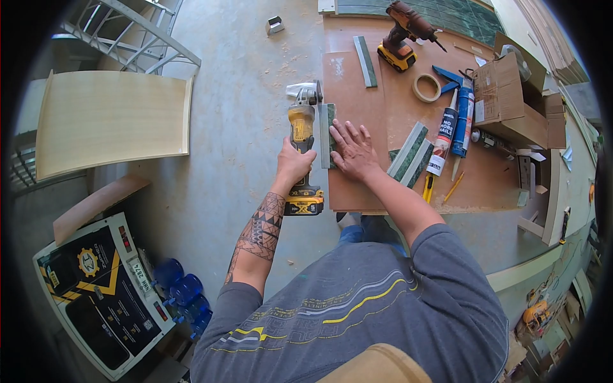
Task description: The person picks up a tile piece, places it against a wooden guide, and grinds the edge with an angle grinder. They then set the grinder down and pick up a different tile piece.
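My left hand [295, 162] is wrapped around the body of a yellow and black cordless angle grinder [301, 121], just off the table's left edge. The grinder's disc and guard [309, 94] are at its far end, close to the top end of a green marble-patterned strip [327, 136] with a pale edge. This strip lies along the table edge and overhangs it slightly. My right hand [353, 150] lies flat with fingers spread, fingertips on the strip and palm over the brown tabletop [364, 195]. To its right lie more green strips [410, 153].
A cordless drill [400, 35], a tape roll [426, 87], an adhesive tube [442, 140], a blue caulking gun [461, 121], a yellow cutter [428, 187], a pencil [454, 187] and a cardboard box [504, 89] crowd the table's right side. A ladder [137, 38] and curved panel [115, 121] stand left.
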Demonstrator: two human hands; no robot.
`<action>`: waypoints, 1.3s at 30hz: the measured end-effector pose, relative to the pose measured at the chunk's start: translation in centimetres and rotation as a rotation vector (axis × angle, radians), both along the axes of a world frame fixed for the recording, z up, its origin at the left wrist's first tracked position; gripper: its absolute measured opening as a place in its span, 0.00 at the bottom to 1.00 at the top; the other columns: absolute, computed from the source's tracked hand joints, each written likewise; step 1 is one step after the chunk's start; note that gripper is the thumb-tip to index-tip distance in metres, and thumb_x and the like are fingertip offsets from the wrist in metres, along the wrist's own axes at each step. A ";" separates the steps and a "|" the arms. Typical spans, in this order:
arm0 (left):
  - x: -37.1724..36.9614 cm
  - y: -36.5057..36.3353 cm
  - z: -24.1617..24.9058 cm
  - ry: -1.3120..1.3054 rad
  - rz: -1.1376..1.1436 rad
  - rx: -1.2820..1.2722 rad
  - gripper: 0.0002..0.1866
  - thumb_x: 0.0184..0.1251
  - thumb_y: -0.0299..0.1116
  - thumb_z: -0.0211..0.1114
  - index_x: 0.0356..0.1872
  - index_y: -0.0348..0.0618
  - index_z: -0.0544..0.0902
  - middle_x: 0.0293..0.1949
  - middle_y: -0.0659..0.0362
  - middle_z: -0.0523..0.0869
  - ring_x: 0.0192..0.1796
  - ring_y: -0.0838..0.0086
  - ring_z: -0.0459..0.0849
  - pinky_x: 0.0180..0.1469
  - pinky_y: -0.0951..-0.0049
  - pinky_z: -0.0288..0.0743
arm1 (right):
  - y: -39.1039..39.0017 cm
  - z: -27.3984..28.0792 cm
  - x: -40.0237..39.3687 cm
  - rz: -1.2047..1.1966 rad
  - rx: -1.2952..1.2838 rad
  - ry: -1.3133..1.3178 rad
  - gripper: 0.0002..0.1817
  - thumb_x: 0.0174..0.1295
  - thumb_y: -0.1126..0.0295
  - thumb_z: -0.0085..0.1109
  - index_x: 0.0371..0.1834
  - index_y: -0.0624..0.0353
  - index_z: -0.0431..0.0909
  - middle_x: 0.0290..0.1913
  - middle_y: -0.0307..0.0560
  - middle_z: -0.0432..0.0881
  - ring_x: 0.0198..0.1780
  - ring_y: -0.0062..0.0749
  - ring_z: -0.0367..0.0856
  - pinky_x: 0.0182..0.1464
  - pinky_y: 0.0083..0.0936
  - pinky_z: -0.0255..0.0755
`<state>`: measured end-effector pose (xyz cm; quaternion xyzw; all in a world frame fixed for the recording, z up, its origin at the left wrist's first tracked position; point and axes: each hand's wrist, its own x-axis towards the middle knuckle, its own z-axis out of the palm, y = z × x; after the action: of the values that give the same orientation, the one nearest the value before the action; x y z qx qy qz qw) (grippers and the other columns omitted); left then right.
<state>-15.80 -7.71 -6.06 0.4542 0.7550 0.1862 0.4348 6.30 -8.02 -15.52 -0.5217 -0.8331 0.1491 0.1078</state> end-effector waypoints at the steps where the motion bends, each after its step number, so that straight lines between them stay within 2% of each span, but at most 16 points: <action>1: -0.2 0.0 -0.3 0.001 -0.001 0.011 0.35 0.62 0.39 0.75 0.66 0.30 0.73 0.41 0.41 0.94 0.38 0.55 0.97 0.46 0.58 0.93 | 0.0 0.0 -0.1 -0.003 0.012 0.004 0.44 0.80 0.44 0.55 0.96 0.42 0.55 0.97 0.36 0.52 0.95 0.39 0.50 0.94 0.54 0.32; 23: 0.0 -0.7 0.0 0.031 -0.014 0.034 0.36 0.63 0.39 0.75 0.67 0.30 0.72 0.39 0.42 0.94 0.35 0.56 0.97 0.45 0.57 0.93 | 0.0 0.2 0.0 -0.007 0.012 -0.012 0.44 0.80 0.45 0.55 0.96 0.42 0.56 0.97 0.35 0.53 0.95 0.38 0.51 0.94 0.53 0.33; 25: 0.4 -0.7 1.1 0.000 0.013 -0.026 0.35 0.64 0.35 0.74 0.70 0.31 0.73 0.44 0.46 0.93 0.33 0.64 0.95 0.39 0.61 0.91 | 0.0 0.2 -0.1 -0.008 0.021 -0.008 0.44 0.79 0.45 0.55 0.96 0.42 0.56 0.97 0.35 0.53 0.95 0.39 0.51 0.94 0.53 0.34; 28: 0.1 -0.8 0.1 0.031 0.004 -0.009 0.35 0.64 0.35 0.74 0.70 0.31 0.73 0.44 0.46 0.93 0.33 0.64 0.95 0.38 0.61 0.91 | 0.1 0.3 -0.1 0.006 -0.041 -0.027 0.45 0.81 0.44 0.53 0.97 0.43 0.52 0.98 0.35 0.48 0.96 0.40 0.47 0.94 0.56 0.31; 32: 0.5 -1.0 1.0 0.000 0.031 -0.029 0.35 0.64 0.35 0.74 0.70 0.30 0.74 0.43 0.46 0.93 0.33 0.64 0.95 0.38 0.62 0.91 | 0.2 0.4 0.0 0.018 -0.048 -0.047 0.45 0.81 0.44 0.53 0.97 0.42 0.52 0.98 0.34 0.48 0.96 0.40 0.47 0.94 0.56 0.31; 34: 0.3 -1.1 0.9 -0.007 0.010 -0.009 0.38 0.63 0.39 0.75 0.70 0.28 0.71 0.41 0.41 0.95 0.36 0.56 0.97 0.43 0.57 0.93 | 0.2 0.7 -0.1 0.010 -0.065 -0.061 0.45 0.81 0.44 0.53 0.97 0.42 0.53 0.98 0.34 0.48 0.96 0.40 0.48 0.94 0.56 0.32; 39: 0.0 -1.4 0.2 0.008 0.021 0.025 0.38 0.63 0.39 0.75 0.69 0.28 0.72 0.41 0.40 0.95 0.36 0.55 0.97 0.44 0.57 0.93 | 0.3 0.4 -0.1 0.010 -0.023 -0.017 0.44 0.80 0.45 0.55 0.96 0.41 0.55 0.98 0.35 0.51 0.95 0.40 0.49 0.93 0.56 0.35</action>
<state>-15.77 -9.14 -5.86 0.4522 0.7590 0.1987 0.4241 6.19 -7.69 -15.12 -0.5202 -0.8347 0.1548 0.0938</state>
